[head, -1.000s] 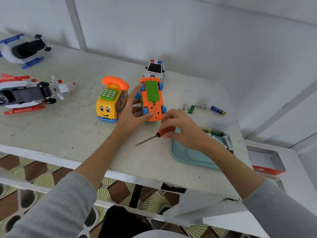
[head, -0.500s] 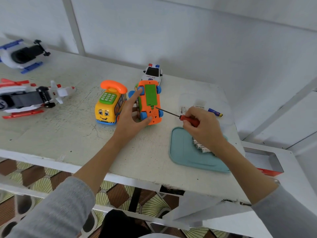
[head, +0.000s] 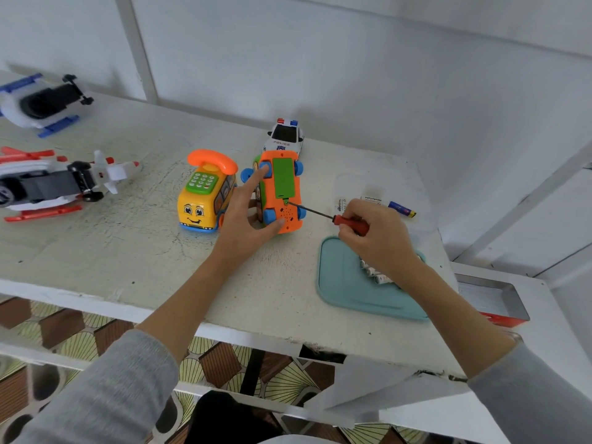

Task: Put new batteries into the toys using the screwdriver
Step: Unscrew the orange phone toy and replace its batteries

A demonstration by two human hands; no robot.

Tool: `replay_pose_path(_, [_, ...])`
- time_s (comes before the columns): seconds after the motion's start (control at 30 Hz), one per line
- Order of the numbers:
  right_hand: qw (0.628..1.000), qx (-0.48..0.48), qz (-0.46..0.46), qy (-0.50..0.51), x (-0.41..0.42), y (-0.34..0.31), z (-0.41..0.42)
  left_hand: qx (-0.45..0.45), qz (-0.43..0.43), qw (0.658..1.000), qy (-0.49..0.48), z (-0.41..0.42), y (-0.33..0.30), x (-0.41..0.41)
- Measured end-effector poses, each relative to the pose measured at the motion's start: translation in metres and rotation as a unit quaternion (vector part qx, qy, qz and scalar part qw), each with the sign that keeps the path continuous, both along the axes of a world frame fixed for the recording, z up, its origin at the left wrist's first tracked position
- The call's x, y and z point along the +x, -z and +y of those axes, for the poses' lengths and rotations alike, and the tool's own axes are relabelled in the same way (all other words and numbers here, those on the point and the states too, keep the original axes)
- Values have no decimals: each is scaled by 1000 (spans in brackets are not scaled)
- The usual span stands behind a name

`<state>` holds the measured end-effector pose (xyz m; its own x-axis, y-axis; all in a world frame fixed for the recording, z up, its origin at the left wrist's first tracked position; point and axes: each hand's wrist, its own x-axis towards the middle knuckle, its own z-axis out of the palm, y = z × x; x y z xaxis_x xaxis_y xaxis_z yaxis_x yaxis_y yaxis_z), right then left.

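An orange toy car [head: 282, 190] lies tipped with its underside up, showing a green battery cover and blue wheels. My left hand [head: 248, 219] holds it, forefinger on a far wheel and thumb at its near end. My right hand [head: 376, 235] grips the red handle of a screwdriver [head: 333, 216]. Its thin shaft reaches left, and the tip sits on the screw just below the green cover. Several batteries [head: 374, 274] lie on a teal tray [head: 346, 283], partly hidden by my right wrist.
A yellow phone-bus toy [head: 205, 195] stands left of the orange car, a police car [head: 285, 136] behind it. Two toy helicopters [head: 51, 184] [head: 41, 102] lie at far left. A blue battery [head: 402, 209] and wrappers lie behind my right hand. A metal tin [head: 490, 299] sits right.
My right hand lifted the screwdriver off the table, swung it to the right of the car and brought its tip onto the screw under the cover. My left hand kept holding the car.
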<state>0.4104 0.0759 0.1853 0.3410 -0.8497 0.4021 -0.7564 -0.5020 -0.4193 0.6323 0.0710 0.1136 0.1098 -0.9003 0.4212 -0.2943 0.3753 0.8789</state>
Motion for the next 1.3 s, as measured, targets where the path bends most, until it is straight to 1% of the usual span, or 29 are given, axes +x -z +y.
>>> replay_pose_path(0.2, [1000,3,7,2,1,-1,1,2,11,1000,7,-1,1,0])
replay_pose_path(0.33, [1000,7,16,5,2,-4,2,-2,-6,1000,8,-3,5,2])
replay_pose_path(0.4, [999,11,32,10,2,-6,4,-12,-33,999,3,-3,7,3])
replay_pose_path(0.57, [992,43,116,23,-3,-10,1,-49,-141,988,-33,-1,4,2])
replay_pose_path(0.7, [991,70,113,17,-3,-14,3,-59,-194,978,-49,3,2,-2])
replay_pose_path(0.83, [991,48,126,6,-1,-17,5,-60,-201,976,-55,5,-1,-3])
replay_pose_path(1.03, [992,56,110,6,2,-16,5,-60,-204,975,-62,4,0,-2])
replay_pose_path(1.17, [995,76,70,14,3,-16,6,-70,-198,976,-57,5,-2,-3])
replay_pose_path(1.3, [995,57,76,35,4,-15,7,-82,-190,977,-49,6,-3,-3])
